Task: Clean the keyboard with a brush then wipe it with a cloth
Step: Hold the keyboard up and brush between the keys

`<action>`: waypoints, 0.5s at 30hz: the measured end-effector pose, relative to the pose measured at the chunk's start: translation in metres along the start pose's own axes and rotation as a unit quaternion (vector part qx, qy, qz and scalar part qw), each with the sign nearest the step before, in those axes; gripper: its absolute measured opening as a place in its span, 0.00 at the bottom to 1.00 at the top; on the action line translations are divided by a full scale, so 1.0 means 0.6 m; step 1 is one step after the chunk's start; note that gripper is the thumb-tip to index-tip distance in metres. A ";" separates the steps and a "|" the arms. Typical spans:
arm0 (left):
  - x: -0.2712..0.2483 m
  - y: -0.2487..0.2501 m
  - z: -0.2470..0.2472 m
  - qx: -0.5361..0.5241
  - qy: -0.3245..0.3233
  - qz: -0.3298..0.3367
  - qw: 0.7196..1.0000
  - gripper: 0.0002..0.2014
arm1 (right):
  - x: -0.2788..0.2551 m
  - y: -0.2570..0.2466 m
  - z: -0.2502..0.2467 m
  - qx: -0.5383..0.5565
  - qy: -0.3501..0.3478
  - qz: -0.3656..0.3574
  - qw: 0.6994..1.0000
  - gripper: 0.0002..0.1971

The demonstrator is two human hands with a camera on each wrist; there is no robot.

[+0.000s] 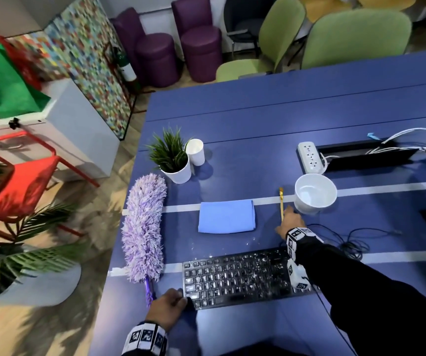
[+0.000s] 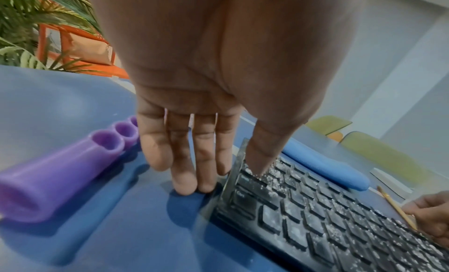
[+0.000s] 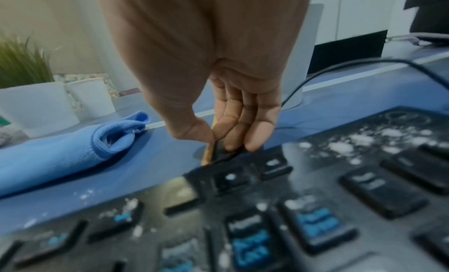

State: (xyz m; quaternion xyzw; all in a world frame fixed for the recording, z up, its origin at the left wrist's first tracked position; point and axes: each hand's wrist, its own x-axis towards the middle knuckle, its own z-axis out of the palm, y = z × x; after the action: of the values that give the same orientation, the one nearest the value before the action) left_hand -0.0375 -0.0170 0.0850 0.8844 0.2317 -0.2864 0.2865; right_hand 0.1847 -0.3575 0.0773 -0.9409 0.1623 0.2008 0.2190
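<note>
nearby, duster (image 1: 144, 228), cloth (image 1: 226, 216) and bowl (image 1: 315, 193) ring the dusty keyboard (image 1: 240, 277).

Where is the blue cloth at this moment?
In the head view the blue cloth lies folded on the table behind the keyboard, between the purple duster and the brush.

The blue table (image 1: 258, 119) carries a dusty keyboard (image 1: 237, 278), cloth (image 1: 226, 216), brush (image 1: 281, 201) and duster (image 1: 144, 227). Farther back stand a bowl (image 1: 314, 194), plant pot (image 1: 178, 170), cup (image 1: 195, 151) and power strip (image 1: 310, 156)
</note>
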 end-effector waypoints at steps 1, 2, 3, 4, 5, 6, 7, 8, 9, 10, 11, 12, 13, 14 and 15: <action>0.001 0.007 -0.002 0.004 0.002 0.005 1.000 0.11 | -0.002 0.003 -0.002 0.002 -0.005 0.002 1.000 0.24; 0.000 0.013 -0.003 0.010 0.000 0.003 1.000 0.12 | -0.003 0.005 -0.004 0.003 -0.008 0.000 1.000 0.23; -0.001 0.019 -0.006 0.018 0.002 0.005 1.000 0.13 | -0.006 0.006 -0.006 0.001 -0.010 0.000 1.000 0.21; 0.000 0.022 -0.004 0.023 0.000 0.006 1.000 0.14 | -0.006 0.006 -0.007 -0.007 -0.007 -0.002 1.000 0.20; 0.001 0.020 -0.001 0.022 -0.001 0.014 1.000 0.14 | -0.008 0.004 -0.009 -0.018 -0.003 -0.002 1.000 0.19; 0.000 0.015 0.002 0.009 -0.003 0.015 1.000 0.14 | -0.009 0.001 -0.009 -0.029 0.004 -0.003 1.000 0.18; -0.001 0.011 0.006 -0.018 -0.007 0.013 1.000 0.12 | -0.008 -0.005 -0.010 -0.041 0.011 -0.002 0.999 0.16; -0.002 0.003 0.010 -0.052 -0.013 0.014 0.998 0.09 | -0.006 -0.010 -0.010 -0.052 0.016 0.000 0.999 0.14; -0.002 -0.008 0.013 -0.080 -0.020 0.021 0.996 0.07 | -0.005 -0.016 -0.011 -0.059 0.016 0.005 0.998 0.13; 0.001 -0.021 0.019 -0.101 -0.021 0.018 0.995 0.06 | -0.004 -0.020 -0.012 -0.063 0.015 0.010 0.998 0.13; 0.004 -0.031 0.023 -0.117 -0.020 0.012 0.993 0.06 | -0.003 -0.022 -0.012 -0.061 0.014 0.015 0.998 0.13; 0.004 -0.034 0.026 -0.127 -0.016 0.008 0.992 0.05 | -0.002 -0.021 -0.014 -0.054 0.010 0.018 0.998 0.14; 0.002 -0.033 0.026 -0.136 -0.012 0.008 0.991 0.05 | -0.003 -0.020 -0.015 -0.045 0.006 0.019 0.999 0.16; -0.001 -0.026 0.025 -0.144 -0.009 0.009 0.990 0.05 | -0.003 -0.014 -0.017 -0.032 0.002 0.019 0.999 0.17; -0.001 -0.023 0.026 -0.149 -0.008 0.011 0.989 0.04 | -0.004 -0.009 -0.019 -0.016 0.003 0.016 1.000 0.18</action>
State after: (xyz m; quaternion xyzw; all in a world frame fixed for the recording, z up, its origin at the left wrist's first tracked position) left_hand -0.0515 -0.0171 0.0698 0.8322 0.2599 -0.2525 0.4197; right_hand 0.1885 -0.3580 0.0896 -0.9422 0.1746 0.2035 0.2007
